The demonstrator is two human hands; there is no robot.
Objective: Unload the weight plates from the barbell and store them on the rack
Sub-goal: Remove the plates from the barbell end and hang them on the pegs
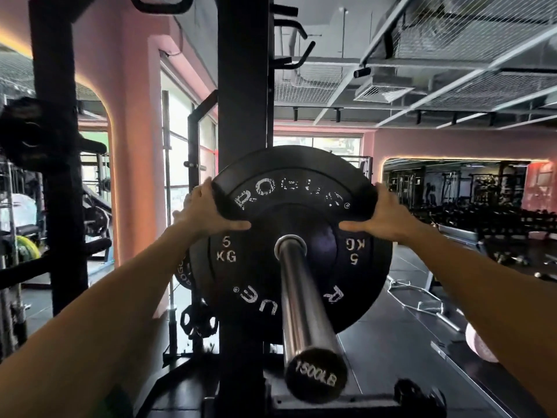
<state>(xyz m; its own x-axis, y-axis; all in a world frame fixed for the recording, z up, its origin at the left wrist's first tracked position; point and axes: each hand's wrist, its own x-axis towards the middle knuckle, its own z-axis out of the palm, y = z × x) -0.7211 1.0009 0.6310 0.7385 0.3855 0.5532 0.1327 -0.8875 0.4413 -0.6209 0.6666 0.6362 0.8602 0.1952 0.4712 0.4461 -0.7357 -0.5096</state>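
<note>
A black 5 kg bumper plate with worn white lettering sits on the chrome barbell sleeve, which points toward me and ends in a cap marked 1500LB. My left hand grips the plate's upper left rim, thumb on its face and fingers behind. On the upper right rim my right hand holds it the same way. Another black plate shows partly behind it on the left. The black rack upright rises just behind the plate.
A storage peg with a black plate juts from the left rack post. Small plates hang low on the rack. Bars lie on the floor at right, and dumbbell racks line the far right.
</note>
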